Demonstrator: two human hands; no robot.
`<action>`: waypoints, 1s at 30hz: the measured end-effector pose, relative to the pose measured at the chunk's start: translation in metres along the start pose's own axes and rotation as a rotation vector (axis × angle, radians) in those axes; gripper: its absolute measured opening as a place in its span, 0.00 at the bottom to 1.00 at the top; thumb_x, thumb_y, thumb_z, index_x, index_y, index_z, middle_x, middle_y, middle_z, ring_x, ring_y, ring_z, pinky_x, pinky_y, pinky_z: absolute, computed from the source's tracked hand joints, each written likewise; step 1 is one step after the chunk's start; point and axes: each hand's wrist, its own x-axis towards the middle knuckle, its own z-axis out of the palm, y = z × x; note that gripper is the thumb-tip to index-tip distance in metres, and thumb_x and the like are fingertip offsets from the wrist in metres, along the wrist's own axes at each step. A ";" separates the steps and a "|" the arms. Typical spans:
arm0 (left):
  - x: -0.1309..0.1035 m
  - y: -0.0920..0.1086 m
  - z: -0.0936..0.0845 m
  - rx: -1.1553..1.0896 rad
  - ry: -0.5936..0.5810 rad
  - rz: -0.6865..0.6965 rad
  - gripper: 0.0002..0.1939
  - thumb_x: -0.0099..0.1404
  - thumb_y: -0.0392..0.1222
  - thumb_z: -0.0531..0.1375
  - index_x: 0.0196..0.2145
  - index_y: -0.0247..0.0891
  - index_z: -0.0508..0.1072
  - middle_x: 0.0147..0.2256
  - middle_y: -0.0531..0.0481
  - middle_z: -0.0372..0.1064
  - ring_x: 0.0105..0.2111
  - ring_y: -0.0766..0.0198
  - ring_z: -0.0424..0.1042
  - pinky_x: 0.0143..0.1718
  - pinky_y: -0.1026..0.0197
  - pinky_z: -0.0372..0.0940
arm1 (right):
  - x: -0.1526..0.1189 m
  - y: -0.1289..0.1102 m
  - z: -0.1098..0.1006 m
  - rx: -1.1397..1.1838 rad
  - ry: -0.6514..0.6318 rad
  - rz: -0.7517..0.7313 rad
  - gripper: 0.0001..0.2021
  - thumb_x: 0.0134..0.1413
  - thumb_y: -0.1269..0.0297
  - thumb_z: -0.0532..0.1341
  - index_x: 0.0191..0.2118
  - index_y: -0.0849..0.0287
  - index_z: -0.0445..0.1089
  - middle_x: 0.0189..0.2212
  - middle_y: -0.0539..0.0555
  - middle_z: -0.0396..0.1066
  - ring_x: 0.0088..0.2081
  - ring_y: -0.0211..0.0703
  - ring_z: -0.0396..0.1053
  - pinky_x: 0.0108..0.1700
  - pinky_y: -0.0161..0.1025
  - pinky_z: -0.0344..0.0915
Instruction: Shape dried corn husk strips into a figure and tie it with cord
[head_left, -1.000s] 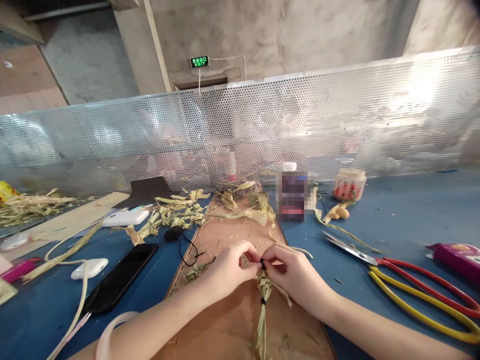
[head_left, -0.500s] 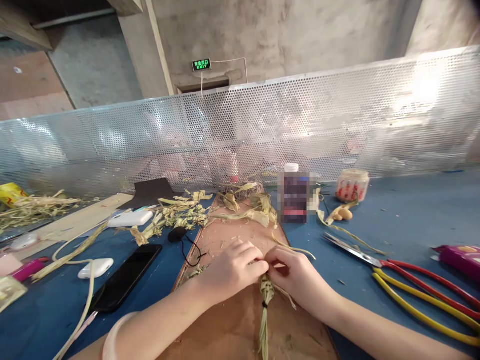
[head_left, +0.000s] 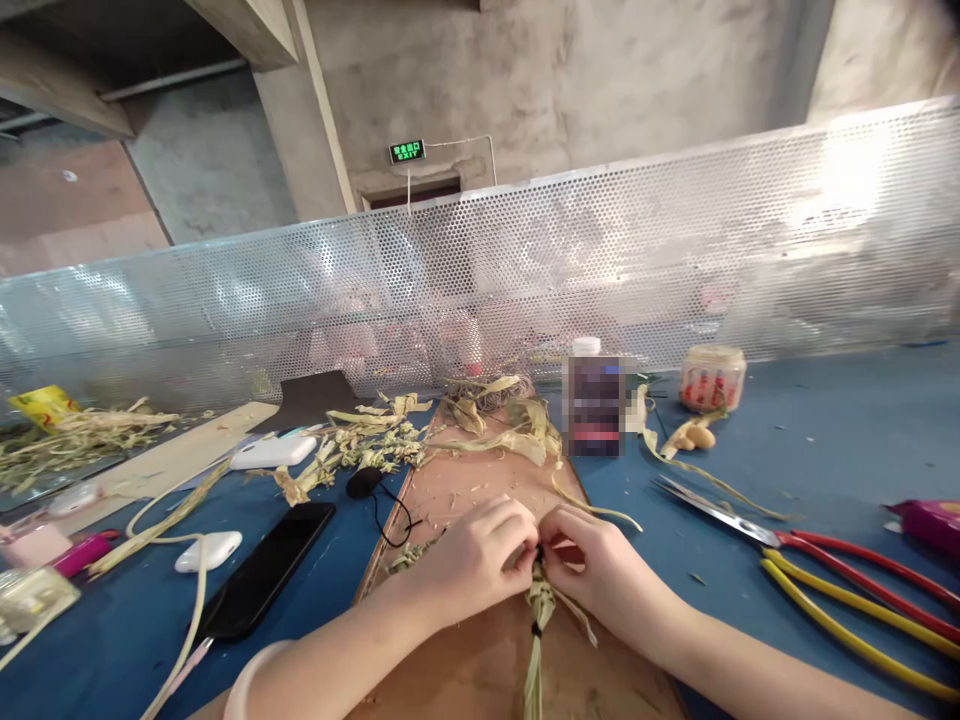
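A braided piece of dried plant strips [head_left: 538, 605], tied with a dark band and with loose strands at its lower end, hangs toward me over the brown board [head_left: 480, 650]. My left hand [head_left: 491, 550] is closed at its top end, the fingertips pinched together. From the right, my right hand [head_left: 589, 550] pinches the same end, its thumb and forefinger almost touching the left fingertips. A small dark bit shows between the two hands. The very top of the braid is hidden by the fingers.
Scissors with red and yellow handles [head_left: 772, 540] lie at right. A black phone [head_left: 266, 570] with a cable and a white case [head_left: 208, 552] lie at left. Behind are dried husks [head_left: 367, 440], a blurred bottle [head_left: 595, 405], a glass jar [head_left: 712, 378] and a perforated metal screen [head_left: 525, 270].
The view has tilted slightly, so most things sit a little lower and further right. My left fingers have curled more, and a dark bit now shows between the fingertips.
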 end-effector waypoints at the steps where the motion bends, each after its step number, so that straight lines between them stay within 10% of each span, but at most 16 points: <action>1: -0.001 0.000 0.000 -0.017 -0.007 -0.013 0.07 0.56 0.28 0.52 0.30 0.37 0.61 0.32 0.50 0.64 0.35 0.66 0.63 0.38 0.63 0.62 | 0.000 0.000 0.000 -0.014 0.000 -0.004 0.09 0.41 0.80 0.51 0.27 0.60 0.63 0.26 0.50 0.65 0.28 0.37 0.64 0.31 0.32 0.62; 30: -0.004 0.007 -0.002 -0.176 -0.042 -0.285 0.07 0.54 0.29 0.55 0.29 0.38 0.64 0.29 0.54 0.65 0.32 0.67 0.65 0.34 0.66 0.61 | -0.001 0.000 0.003 -0.188 -0.032 0.009 0.09 0.38 0.80 0.52 0.23 0.57 0.54 0.19 0.46 0.59 0.22 0.34 0.56 0.25 0.31 0.55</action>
